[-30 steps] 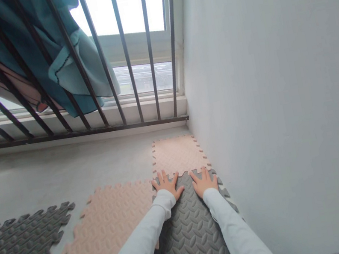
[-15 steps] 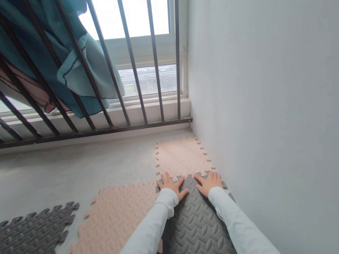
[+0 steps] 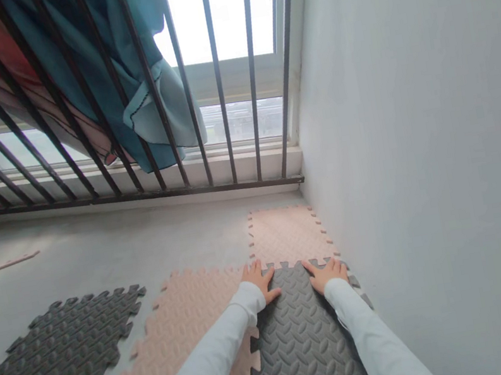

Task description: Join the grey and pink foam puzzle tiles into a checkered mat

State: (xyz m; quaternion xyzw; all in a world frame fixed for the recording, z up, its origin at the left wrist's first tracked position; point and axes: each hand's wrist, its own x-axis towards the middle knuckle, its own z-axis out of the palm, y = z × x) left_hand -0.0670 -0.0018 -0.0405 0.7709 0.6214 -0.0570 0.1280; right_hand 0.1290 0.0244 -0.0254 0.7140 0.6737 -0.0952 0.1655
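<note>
Both hands lie flat and open, gripping nothing, palms pressed down on the far edge of a grey foam mat [image 3: 301,345]. The left hand [image 3: 259,279] has its fingers spread at the mat's far left corner, the fingertips reaching onto the toothed seam. The right hand [image 3: 326,273] is spread the same way at the far right corner, close to the wall [image 3: 431,151]. White sleeves [image 3: 205,374] cover both arms up to the wrists.

Just beyond the fingertips, a small pink mat [image 3: 287,235] meets the grey one along their interlocking teeth. To the left of the left hand, a larger pink mat [image 3: 180,340] lies touching the grey mat's left side. Further left, well apart from the hands, another grey mat [image 3: 53,361] lies loose on the concrete floor [image 3: 112,255].

Beyond the mats stand dark metal bars [image 3: 217,78] before a window, with a teal cloth [image 3: 141,84] hanging among them up to the left.
</note>
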